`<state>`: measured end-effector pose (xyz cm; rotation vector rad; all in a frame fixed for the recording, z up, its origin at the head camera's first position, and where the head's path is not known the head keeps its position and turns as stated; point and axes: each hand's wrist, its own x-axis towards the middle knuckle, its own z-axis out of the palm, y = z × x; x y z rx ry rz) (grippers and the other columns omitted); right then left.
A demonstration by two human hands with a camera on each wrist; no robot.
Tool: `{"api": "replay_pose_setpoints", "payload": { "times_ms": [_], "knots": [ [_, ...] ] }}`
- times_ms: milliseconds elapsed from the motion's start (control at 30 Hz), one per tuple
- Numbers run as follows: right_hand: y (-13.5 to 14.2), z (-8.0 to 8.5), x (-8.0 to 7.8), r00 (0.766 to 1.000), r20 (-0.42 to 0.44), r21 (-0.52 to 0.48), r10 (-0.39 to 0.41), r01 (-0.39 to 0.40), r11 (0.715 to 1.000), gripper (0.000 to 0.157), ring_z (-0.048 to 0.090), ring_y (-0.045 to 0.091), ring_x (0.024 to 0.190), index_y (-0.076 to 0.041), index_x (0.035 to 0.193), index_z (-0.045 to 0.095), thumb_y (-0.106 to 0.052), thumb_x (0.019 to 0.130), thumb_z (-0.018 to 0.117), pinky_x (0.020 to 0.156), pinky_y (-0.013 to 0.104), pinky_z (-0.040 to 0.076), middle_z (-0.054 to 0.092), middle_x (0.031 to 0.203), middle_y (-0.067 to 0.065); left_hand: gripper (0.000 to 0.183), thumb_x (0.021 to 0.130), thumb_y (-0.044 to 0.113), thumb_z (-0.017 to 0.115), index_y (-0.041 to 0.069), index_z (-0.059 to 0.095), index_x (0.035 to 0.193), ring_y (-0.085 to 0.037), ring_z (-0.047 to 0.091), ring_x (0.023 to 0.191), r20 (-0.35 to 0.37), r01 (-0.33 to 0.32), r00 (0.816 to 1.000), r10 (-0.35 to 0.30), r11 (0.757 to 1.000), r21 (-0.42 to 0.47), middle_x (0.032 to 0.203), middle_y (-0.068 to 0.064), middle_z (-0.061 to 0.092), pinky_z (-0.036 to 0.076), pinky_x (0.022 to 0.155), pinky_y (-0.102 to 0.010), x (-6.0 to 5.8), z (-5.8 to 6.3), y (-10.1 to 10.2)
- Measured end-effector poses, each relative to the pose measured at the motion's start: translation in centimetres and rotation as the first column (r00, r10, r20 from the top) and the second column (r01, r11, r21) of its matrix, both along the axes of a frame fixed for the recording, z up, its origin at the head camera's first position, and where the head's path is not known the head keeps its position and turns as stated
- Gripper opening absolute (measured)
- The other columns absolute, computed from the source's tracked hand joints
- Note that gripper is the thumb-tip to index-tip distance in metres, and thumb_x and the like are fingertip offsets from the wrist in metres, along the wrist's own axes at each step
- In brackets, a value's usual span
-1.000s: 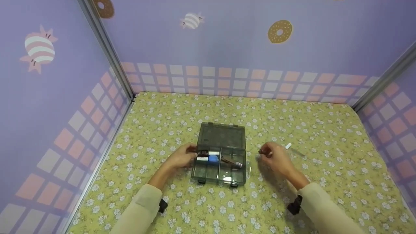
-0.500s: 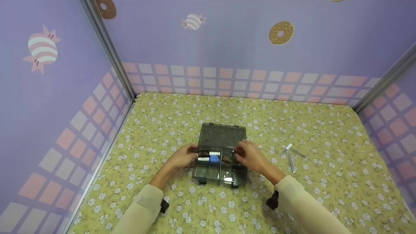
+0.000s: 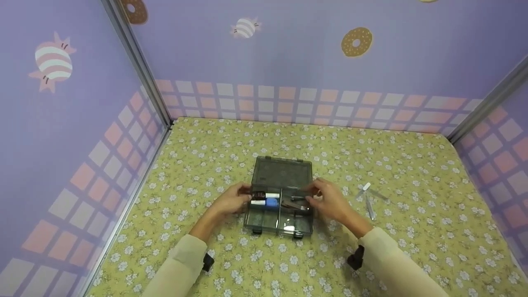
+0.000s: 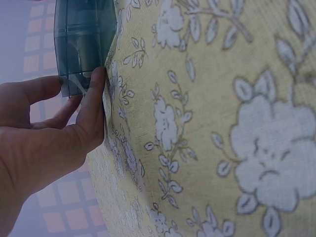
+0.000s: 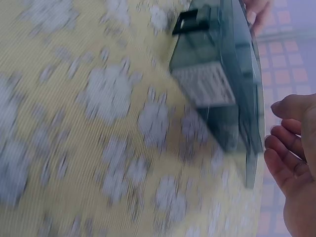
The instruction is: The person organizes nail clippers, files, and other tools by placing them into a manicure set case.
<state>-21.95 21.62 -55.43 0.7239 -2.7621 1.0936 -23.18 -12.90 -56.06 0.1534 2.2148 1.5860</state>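
Note:
A dark translucent compartment box [image 3: 262, 218] stands on the table with its lid [image 3: 282, 172] laid open to the back. My left hand [image 3: 231, 200] grips its left side; the left wrist view shows thumb and fingers around one corner. My right hand [image 3: 332, 202] is at the box's right side, and in the right wrist view its loosely curled fingers hold nothing. The left compartments hold a dark, light-lettered item [image 3: 258, 195], white cylinders and a blue piece [image 3: 272, 201]. A slim metallic item [image 3: 298, 198] and a brownish long item [image 3: 292, 205] lie in the right compartments.
To the right on the flowered tablecloth [image 3: 412, 173] lie thin translucent strips [image 3: 371, 207] fanned out from a white piece [image 3: 366, 186]. Purple patterned walls [image 3: 305, 53] bound the table at the back and sides.
My right hand has carried a small item from the right into the box, released it and drawn back slightly. A slim metallic item now shows there. My left hand stays put.

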Motion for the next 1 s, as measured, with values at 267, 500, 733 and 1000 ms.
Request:
{"api": "replay_pose_setpoints", "payload": {
  "times_ms": [267, 500, 733, 1000],
  "knots": [
    [6.7, -0.7, 0.4, 0.988, 0.071, -0.034, -0.14, 0.143, 0.989, 0.023, 0.067, 0.025, 0.093, 0.004, 0.115, 0.071, -0.003, 0.094, 0.079, 0.084, 0.046, 0.059, 0.071, 0.104, 0.013, 0.045, 0.108, 0.005, 0.054, -0.006, 0.048, 0.151, -0.036, 0.057, 0.133, -0.019, 0.021, 1.0, -0.021, 1.0, -0.02, 0.143, -0.021, 0.058, 0.047, 0.108, -0.052, -0.1, 0.0, -0.2],
    [12.3, -2.1, 1.8, 0.963, 0.03, 0.024, -0.267, 0.266, 0.964, 0.02, 0.067, 0.023, 0.088, 0.002, 0.113, 0.073, -0.006, 0.095, 0.079, 0.079, 0.041, 0.059, 0.069, 0.097, 0.008, 0.046, 0.109, 0.006, 0.054, -0.005, 0.047, 0.153, -0.037, 0.055, 0.135, -0.005, 0.028, 1.0, -0.028, 0.999, -0.024, 0.146, -0.021, 0.057, 0.047, 0.109, -0.053, -0.1, 0.1, -0.1],
    [15.2, -3.1, 3.1, 0.948, 0.003, 0.067, -0.317, 0.316, 0.946, 0.022, 0.063, 0.021, 0.083, 0.001, 0.112, 0.073, -0.01, 0.095, 0.081, 0.072, 0.032, 0.054, 0.067, 0.096, 0.01, 0.045, 0.108, 0.007, 0.055, -0.004, 0.049, 0.152, -0.036, 0.056, 0.134, -0.016, 0.027, 0.999, -0.028, 0.998, -0.048, 0.144, -0.02, 0.058, 0.047, 0.109, -0.053, 0.1, 0.4, -0.1],
    [16.3, -3.7, 3.9, 0.938, 0.051, 0.095, -0.344, 0.338, 0.936, 0.028, 0.059, 0.019, 0.082, 0.0, 0.11, 0.071, -0.021, 0.095, 0.083, 0.07, 0.033, 0.051, 0.064, 0.097, 0.011, 0.044, 0.108, 0.006, 0.055, -0.005, 0.05, 0.15, -0.035, 0.057, 0.132, -0.009, 0.022, 1.0, -0.022, 0.999, -0.029, 0.142, -0.02, 0.059, 0.047, 0.108, -0.053, 0.0, 0.2, 0.0]
  ]
}}
